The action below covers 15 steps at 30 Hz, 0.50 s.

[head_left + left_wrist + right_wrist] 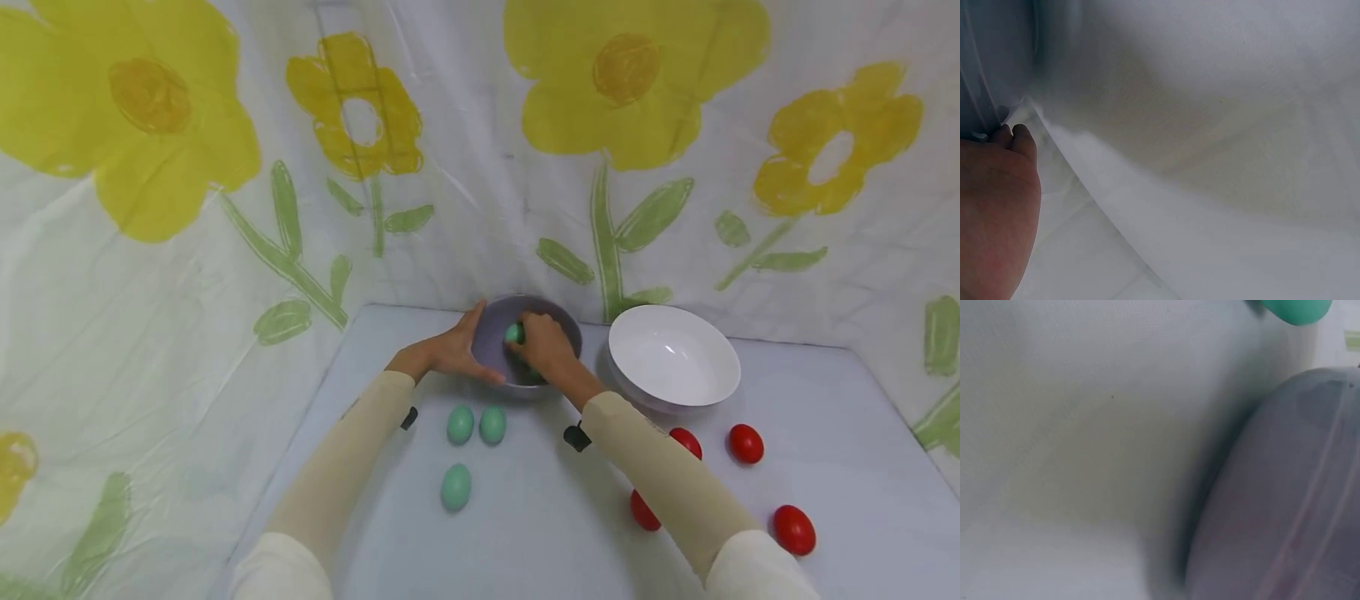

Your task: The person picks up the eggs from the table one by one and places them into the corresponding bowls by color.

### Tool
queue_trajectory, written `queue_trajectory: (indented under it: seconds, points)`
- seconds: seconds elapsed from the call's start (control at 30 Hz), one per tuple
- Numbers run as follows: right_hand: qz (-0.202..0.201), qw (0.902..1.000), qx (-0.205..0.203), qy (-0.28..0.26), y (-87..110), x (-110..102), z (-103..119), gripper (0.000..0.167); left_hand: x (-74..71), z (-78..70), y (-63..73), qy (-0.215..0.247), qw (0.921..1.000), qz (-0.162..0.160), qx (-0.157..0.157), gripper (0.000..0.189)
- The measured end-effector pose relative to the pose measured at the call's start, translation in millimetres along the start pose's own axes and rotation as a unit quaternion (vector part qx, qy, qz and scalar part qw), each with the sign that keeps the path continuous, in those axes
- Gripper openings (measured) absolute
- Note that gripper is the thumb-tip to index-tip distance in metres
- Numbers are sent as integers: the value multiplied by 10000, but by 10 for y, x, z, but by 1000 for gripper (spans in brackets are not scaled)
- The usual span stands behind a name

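My right hand (pixel 546 343) reaches into a grey-purple bowl (pixel 491 333) and pinches a green egg (pixel 514 333) between thumb and fingers. A bit more green shows lower in the bowl, mostly hidden by that hand. Spread wide, my left hand (pixel 453 348) rests against the bowl's left side, thumb toward me and fingers toward the back. In the left wrist view, fingertips (pixel 1021 132) touch the bowl's outer wall (pixel 994 69). In front of the bowl lie three green eggs, a pair (pixel 461 425) (pixel 492 425) side by side and one (pixel 456 487) nearer me.
A white bowl (pixel 671 358) stands right of the grey one. Several red eggs (pixel 746 444) lie on the right of the white table (pixel 540 517), two partly covered by my right forearm. A flower-patterned curtain (pixel 465 208) hangs behind and along the left.
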State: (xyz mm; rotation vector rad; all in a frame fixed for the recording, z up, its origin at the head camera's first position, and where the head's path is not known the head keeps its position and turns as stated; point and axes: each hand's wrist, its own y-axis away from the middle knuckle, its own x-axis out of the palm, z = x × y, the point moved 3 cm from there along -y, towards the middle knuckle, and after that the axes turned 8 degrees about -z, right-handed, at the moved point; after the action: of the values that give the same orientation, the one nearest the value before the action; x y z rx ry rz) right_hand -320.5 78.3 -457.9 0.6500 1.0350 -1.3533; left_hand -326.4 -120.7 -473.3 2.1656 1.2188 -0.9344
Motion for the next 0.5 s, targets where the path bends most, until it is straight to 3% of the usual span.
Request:
queue_trajectory:
  seconds: [0.37, 0.5]
  points:
    - [15, 9999, 117, 102, 7, 12, -62, 46, 6, -14, -23, 191, 9998, -8, 56, 162]
    - [-60, 10000, -36, 21, 23, -19, -19, 50, 1, 17, -16, 152, 9998, -73, 103, 160]
